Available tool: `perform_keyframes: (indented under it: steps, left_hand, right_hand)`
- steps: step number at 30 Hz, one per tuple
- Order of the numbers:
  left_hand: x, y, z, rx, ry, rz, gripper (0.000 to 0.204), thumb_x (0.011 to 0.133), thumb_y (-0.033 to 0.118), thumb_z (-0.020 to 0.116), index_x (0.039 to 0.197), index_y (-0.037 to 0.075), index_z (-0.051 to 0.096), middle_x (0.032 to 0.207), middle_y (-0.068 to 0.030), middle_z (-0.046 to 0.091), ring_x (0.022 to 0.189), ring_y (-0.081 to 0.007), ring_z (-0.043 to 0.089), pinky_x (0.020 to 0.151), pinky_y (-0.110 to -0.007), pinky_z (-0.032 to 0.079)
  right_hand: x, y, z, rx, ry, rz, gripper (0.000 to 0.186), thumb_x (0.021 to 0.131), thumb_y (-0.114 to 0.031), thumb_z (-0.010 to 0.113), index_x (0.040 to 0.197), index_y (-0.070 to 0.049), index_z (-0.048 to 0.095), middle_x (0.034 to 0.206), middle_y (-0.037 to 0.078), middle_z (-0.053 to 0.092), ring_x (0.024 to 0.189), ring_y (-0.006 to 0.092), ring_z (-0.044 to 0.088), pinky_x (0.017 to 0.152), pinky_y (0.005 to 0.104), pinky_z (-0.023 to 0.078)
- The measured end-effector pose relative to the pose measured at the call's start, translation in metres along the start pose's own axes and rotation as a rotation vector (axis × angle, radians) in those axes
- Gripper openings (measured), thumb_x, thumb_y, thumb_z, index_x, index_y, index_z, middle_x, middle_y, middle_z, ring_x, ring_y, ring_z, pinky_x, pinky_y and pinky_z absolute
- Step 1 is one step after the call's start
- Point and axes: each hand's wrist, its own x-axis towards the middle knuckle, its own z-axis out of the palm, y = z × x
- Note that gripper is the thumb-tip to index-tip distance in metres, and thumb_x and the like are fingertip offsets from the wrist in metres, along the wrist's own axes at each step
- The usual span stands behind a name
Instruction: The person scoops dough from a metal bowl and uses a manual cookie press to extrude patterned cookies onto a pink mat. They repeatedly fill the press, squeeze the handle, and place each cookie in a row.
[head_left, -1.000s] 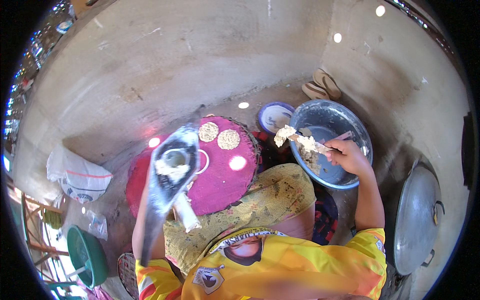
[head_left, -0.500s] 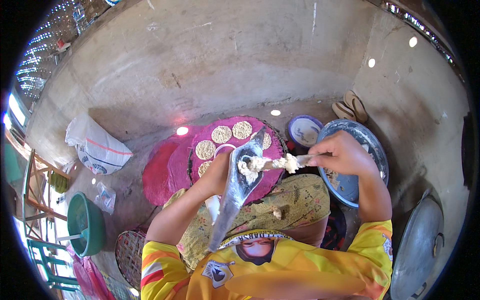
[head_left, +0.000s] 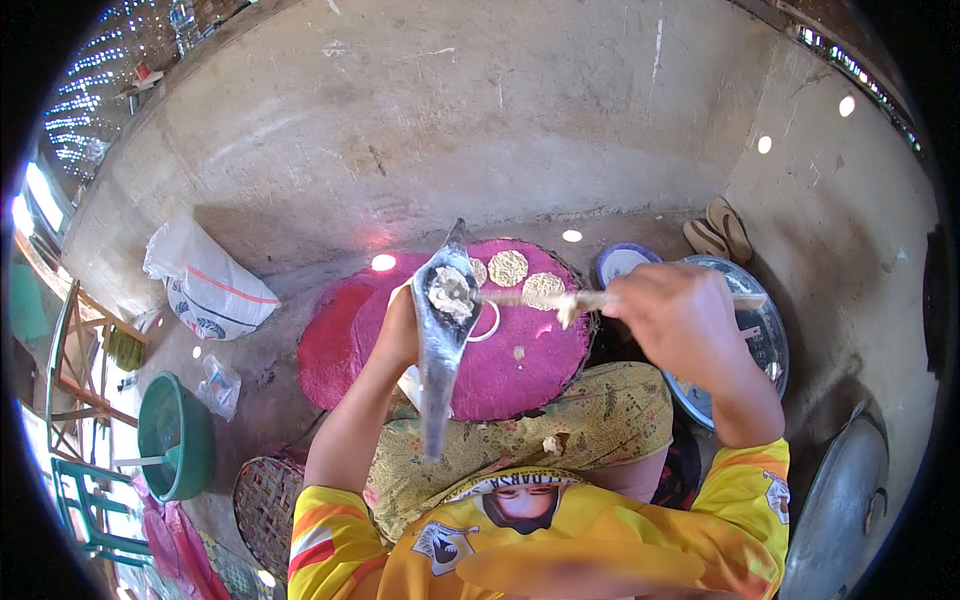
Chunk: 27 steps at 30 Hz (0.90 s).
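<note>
My left hand [head_left: 402,325] is wrapped round a grey, two-handled dough press [head_left: 437,380], wide in the middle and tapering at both ends. Pale, sticky dough [head_left: 452,294] fills its round hollow. Closed around a flat wooden stick [head_left: 535,299] is my right hand [head_left: 675,312]; the stick's left tip reaches the press's rim, and a dough lump clings to it near my fingers. Below lies a round tray covered in pink cloth [head_left: 530,375]. It bears round discs of stringy dough [head_left: 508,267] and a white ring [head_left: 486,322]; the press hides part of the tray.
A blue basin [head_left: 778,340] stands at the right, beside a small purple-rimmed bowl [head_left: 625,260]. Sandals [head_left: 728,232] lie by the wall. A large metal wok [head_left: 838,510] leans at the lower right. Leftward are a white sack [head_left: 212,292] and a green basin [head_left: 190,460].
The press has moved left and turned more upright, uncovering the white ring and more pink cloth. My right hand has shifted slightly; less dough clings to the stick.
</note>
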Motion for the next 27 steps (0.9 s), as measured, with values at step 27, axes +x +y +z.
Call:
perform_keyframes:
  steps: [27]
  left_hand:
    - [0.029, -0.030, -0.005, -0.536, 0.024, 0.110, 0.039, 0.086, 0.033, 0.054, 0.106, -0.001, 0.054, 0.089, -0.0087, 0.061, 0.074, -0.0147, 0.061, 0.060, -0.026, 0.053]
  right_hand:
    - [-0.035, -0.028, 0.088, 0.644, -0.011, 0.278, 0.040, 0.078, 0.004, 0.054, 0.116, -0.008, 0.056, 0.082, 0.013, 0.052, 0.075, 0.0257, 0.056, 0.063, 0.0335, 0.045]
